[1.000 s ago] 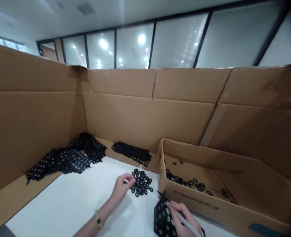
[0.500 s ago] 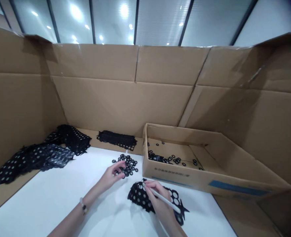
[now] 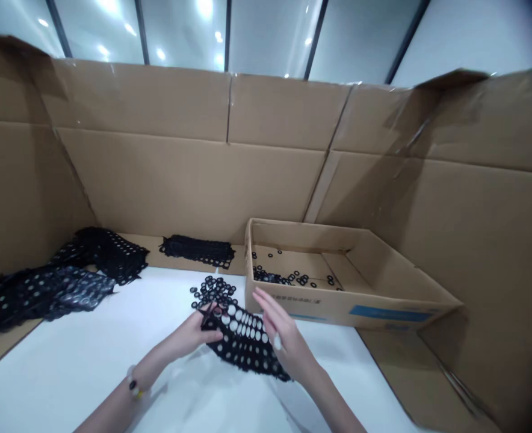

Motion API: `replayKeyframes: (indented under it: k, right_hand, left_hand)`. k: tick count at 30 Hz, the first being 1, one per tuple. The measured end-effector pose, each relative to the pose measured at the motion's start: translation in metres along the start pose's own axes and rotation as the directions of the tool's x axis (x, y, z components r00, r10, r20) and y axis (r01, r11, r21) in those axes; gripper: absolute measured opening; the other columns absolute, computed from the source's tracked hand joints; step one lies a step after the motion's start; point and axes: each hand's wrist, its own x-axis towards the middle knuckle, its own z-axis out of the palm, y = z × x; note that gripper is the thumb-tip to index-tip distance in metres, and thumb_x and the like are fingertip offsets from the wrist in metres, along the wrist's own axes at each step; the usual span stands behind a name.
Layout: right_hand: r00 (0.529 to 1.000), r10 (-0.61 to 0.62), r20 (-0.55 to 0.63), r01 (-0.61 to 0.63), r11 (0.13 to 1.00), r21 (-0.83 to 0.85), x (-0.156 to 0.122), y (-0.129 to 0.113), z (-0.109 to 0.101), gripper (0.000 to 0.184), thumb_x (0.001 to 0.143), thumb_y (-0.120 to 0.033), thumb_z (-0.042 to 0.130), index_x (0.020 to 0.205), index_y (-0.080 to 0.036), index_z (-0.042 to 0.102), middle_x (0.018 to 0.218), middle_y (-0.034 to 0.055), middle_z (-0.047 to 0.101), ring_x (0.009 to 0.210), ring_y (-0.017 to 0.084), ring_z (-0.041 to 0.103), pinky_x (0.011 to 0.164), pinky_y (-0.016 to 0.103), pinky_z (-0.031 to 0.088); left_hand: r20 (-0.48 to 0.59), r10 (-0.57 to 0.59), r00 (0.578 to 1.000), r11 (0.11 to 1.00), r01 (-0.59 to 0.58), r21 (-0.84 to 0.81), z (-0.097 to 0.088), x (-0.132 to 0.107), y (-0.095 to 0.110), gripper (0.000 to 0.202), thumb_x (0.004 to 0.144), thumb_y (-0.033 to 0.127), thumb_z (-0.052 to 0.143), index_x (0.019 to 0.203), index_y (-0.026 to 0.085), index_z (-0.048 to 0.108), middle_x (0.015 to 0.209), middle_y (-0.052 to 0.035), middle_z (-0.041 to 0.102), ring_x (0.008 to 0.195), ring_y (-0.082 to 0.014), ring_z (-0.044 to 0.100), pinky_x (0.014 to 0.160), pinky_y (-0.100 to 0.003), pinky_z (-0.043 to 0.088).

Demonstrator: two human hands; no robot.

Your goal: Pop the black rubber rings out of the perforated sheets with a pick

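A black perforated sheet (image 3: pixel 243 344) full of round holes lies on the white tabletop (image 3: pixel 89 367) between my hands. My left hand (image 3: pixel 194 331) pinches its left edge. My right hand (image 3: pixel 278 334) rests on the sheet's right side with fingers stretched out, and a thin white stick (image 3: pixel 277 343) is tucked under the palm. A small heap of black rings (image 3: pixel 212 291) lies just beyond the sheet. More black rings (image 3: pixel 284 278) lie inside the low cardboard box (image 3: pixel 338 307) to the right.
Tall cardboard walls (image 3: pixel 194 174) enclose the tabletop on three sides. Piles of black perforated sheets (image 3: pixel 44 285) lie at the left. A flat stack of such sheets (image 3: pixel 196 249) sits at the back. A bracelet is on my left wrist.
The view tilted down. My left hand left the ring heap and took the sheet's left edge. The sheet is spread flatter, and my right hand's fingers have opened over it.
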Motion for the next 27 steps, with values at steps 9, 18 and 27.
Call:
replayKeyframes:
  k: [9, 18, 27]
  right_hand:
    - [0.991, 0.130, 0.020, -0.131, 0.980, 0.152, 0.034, -0.044, -0.011, 0.034, 0.087, -0.040, 0.054, 0.064, -0.015, 0.061, 0.064, 0.0022, 0.061, 0.063, 0.018, 0.058, 0.063, 0.027, 0.046]
    - [0.996, 0.053, -0.065, -0.030, 0.946, 0.324, 0.004, -0.087, -0.025, 0.054, 0.093, -0.058, 0.036, 0.089, -0.018, 0.072, 0.085, 0.0082, 0.068, 0.081, 0.023, 0.062, 0.080, 0.034, 0.049]
    - [0.982, 0.188, -0.015, -0.177, 0.944, 0.278, -0.019, -0.055, -0.028, 0.049, 0.094, -0.052, 0.034, 0.093, -0.021, 0.072, 0.089, 0.0075, 0.066, 0.075, 0.021, 0.057, 0.072, 0.033, 0.047]
  left_hand:
    - [0.003, 0.063, 0.998, 0.985, -0.062, -0.161, 0.002, -0.002, 0.085, 0.051, 0.066, 0.036, 0.076, 0.109, 0.015, 0.058, 0.101, -0.0072, 0.066, 0.087, -0.0196, 0.061, 0.070, -0.025, 0.044]
    - [-0.211, 0.216, 0.953, 0.955, -0.252, -0.160, -0.020, -0.040, 0.129, 0.027, 0.073, 0.041, 0.071, 0.080, 0.015, 0.068, 0.076, -0.0024, 0.068, 0.074, -0.0171, 0.060, 0.067, -0.023, 0.043]
    - [0.215, 0.046, 0.976, 0.856, -0.149, 0.495, -0.038, -0.029, 0.114, 0.025, 0.080, 0.037, 0.056, 0.083, 0.017, 0.071, 0.078, 0.0007, 0.069, 0.071, -0.0164, 0.060, 0.064, -0.021, 0.042]
